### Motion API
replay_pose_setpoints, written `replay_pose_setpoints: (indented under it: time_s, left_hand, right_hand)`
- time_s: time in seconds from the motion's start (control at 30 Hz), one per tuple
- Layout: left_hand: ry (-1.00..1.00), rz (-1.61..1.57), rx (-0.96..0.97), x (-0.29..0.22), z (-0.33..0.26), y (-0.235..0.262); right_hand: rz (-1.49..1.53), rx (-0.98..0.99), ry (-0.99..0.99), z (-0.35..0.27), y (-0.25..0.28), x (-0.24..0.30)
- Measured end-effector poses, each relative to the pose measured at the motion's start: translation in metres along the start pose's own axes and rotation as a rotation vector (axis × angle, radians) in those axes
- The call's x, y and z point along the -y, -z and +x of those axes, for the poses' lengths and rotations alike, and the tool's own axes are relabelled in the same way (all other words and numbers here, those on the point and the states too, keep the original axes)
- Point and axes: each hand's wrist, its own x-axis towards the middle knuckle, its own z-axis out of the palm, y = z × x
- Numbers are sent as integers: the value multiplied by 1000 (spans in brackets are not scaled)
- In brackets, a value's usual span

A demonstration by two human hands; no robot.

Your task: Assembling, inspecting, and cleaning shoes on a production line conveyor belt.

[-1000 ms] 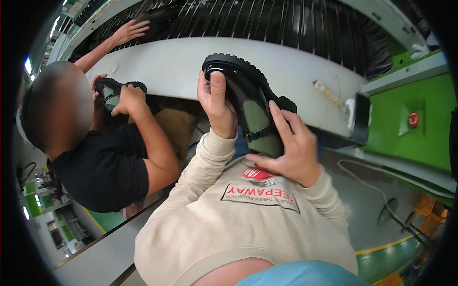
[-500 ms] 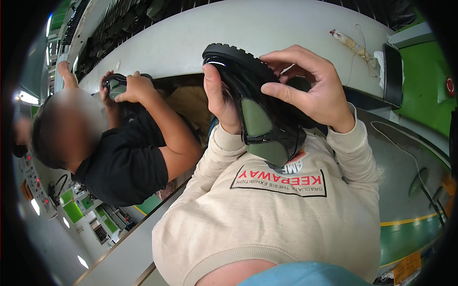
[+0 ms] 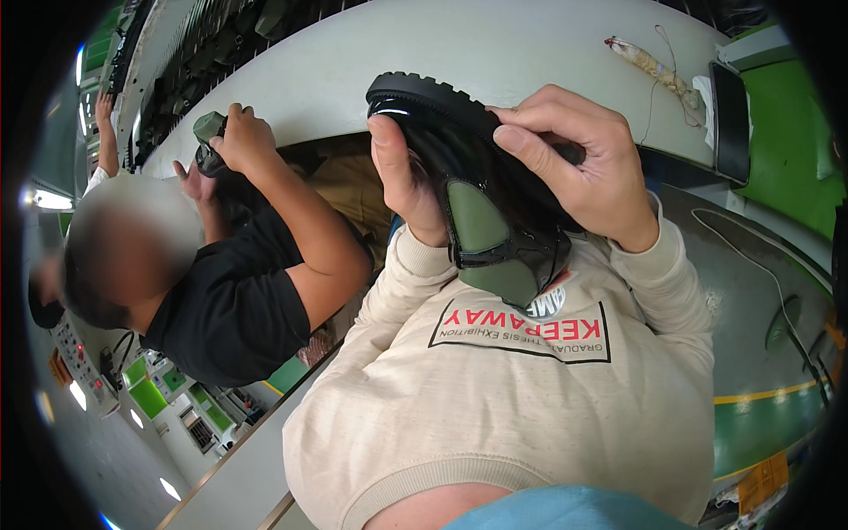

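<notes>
A glossy black boot (image 3: 479,217) with dark green panels is held up in front of my chest, tilted with its toe end up. Its thick lugged black sole (image 3: 428,90) faces away from me. My left hand (image 3: 408,187) grips the near left side, thumb along the toe, with its other fingers mostly hidden behind the boot. On the right, my right hand (image 3: 583,163) is closed on the sole's edge, index finger and thumb close together there. Whether something small sits between those fingertips I cannot make out.
A long white table (image 3: 327,84) runs beyond the boot, with racks of dark green and black boots (image 3: 212,57) behind it. A co-worker in a black shirt (image 3: 243,300) handles another boot at my left. A thread-wrapped stick (image 3: 654,69) and a black flat object (image 3: 730,124) lie at the right.
My right thumb and fingers have drawn closer together at the sole's edge. The boot has shifted only slightly. The co-worker at left has turned the other boot.
</notes>
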Motion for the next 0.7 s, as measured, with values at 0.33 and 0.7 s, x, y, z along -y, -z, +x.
replay_pose_setpoints:
  time_s: [0.33,0.7]
  left_hand:
    - [-15,174,71,5,4,-16]
    - [-19,106,-79,9,8,-9]
  right_hand:
    - [227,227,-256,51,31,3]
    - [154,205,-153,48,25,-7]
